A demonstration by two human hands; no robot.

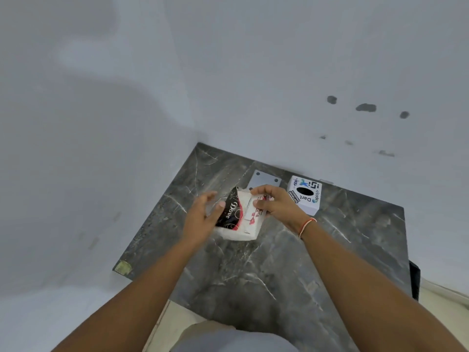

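A soft tissue pack (239, 217), black and red on one half with "Dove" printed on it and white on the other, lies on the dark marble counter (274, 270). My left hand (203, 217) cups its left side with the thumb against the black part and the fingers spread. My right hand (275, 203) pinches the white wrapper at the pack's upper right end, thumb below and fingers curled over it. An orange thread bracelet circles my right wrist.
A white cube box (305, 195) with stickers and a black oval hole on top stands just right of my right hand. A grey plate with holes (264, 180) lies behind the pack. White walls close in the counter's back and left. The counter's front edge is near my body.
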